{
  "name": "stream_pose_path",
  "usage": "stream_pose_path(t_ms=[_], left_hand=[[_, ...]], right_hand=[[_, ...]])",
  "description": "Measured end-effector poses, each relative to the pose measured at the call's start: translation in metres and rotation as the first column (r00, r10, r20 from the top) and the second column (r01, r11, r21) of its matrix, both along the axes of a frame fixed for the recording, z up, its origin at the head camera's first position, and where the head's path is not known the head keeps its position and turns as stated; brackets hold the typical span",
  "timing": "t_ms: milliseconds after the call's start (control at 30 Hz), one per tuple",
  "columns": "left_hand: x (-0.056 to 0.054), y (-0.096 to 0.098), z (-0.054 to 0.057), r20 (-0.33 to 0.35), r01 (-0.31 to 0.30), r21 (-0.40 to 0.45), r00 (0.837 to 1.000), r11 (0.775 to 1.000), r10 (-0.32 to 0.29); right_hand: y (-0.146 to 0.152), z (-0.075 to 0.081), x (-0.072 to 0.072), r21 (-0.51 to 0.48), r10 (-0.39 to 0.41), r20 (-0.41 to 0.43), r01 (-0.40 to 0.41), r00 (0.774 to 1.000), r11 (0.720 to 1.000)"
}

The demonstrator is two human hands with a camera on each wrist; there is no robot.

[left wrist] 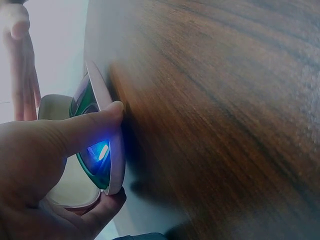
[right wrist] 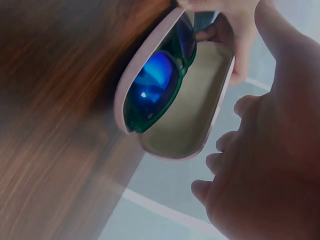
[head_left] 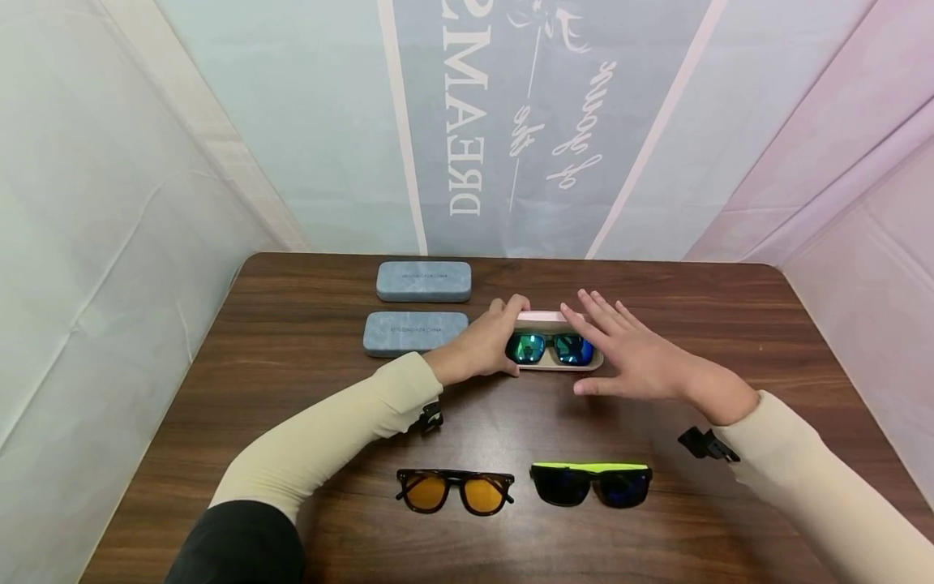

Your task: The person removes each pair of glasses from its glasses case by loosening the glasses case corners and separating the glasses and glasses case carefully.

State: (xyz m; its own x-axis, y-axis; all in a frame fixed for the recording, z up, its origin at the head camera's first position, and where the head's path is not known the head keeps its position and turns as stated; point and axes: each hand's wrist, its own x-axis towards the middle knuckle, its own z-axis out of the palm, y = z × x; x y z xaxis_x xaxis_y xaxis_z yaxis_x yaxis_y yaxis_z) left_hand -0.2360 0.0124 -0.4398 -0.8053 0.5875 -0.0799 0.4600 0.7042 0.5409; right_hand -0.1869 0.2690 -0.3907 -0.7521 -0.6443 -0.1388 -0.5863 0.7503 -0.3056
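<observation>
A pale pink glasses case (head_left: 558, 368) lies with its lid up, and the right wrist view shows its beige lining (right wrist: 197, 107). Inside sit dark-framed sunglasses (head_left: 574, 349) with blue-green mirrored lenses, folded. My left hand (head_left: 477, 345) grips the case's left end, thumb on the front rim and fingers behind, as the left wrist view (left wrist: 55, 155) confirms. At the right end, my right hand (head_left: 645, 357) is spread, its fingers straight and holding nothing; whether it touches the case, I cannot tell.
Two shut blue-grey glasses cases, one farther back (head_left: 424, 281) and one nearer (head_left: 414, 333), lie left of the pink one. Toward the front are amber-lensed glasses (head_left: 456, 491) and dark sunglasses with a lime-green top (head_left: 590, 484). A printed curtain (head_left: 350, 162) hangs behind the wooden table (head_left: 292, 324).
</observation>
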Motion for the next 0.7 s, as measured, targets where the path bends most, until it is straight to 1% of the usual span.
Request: stream_pose_path(t_ms=[267,433,533,700], left_hand=[[0.001,-0.001,0.000,0.001,0.000,0.007,1.000,1.000,0.000],[0.001,-0.001,0.000,0.004,0.002,0.008,1.000,1.000,-0.003],[0.001,-0.001,0.000,0.002,0.004,0.006,1.000,1.000,-0.004],[0.001,-0.001,-0.001,0.000,0.002,0.011,1.000,1.000,-0.002]], right_hand=[[-0.006,0.004,0.015,-0.011,0.058,0.062,-0.057,0.996,0.998],[-0.010,0.005,0.022,-0.002,0.069,0.070,-0.069,0.995,0.998],[-0.013,0.005,0.024,0.002,0.072,0.075,-0.072,0.995,0.997],[-0.015,0.001,0.024,-0.022,0.084,0.094,-0.082,0.992,0.996]])
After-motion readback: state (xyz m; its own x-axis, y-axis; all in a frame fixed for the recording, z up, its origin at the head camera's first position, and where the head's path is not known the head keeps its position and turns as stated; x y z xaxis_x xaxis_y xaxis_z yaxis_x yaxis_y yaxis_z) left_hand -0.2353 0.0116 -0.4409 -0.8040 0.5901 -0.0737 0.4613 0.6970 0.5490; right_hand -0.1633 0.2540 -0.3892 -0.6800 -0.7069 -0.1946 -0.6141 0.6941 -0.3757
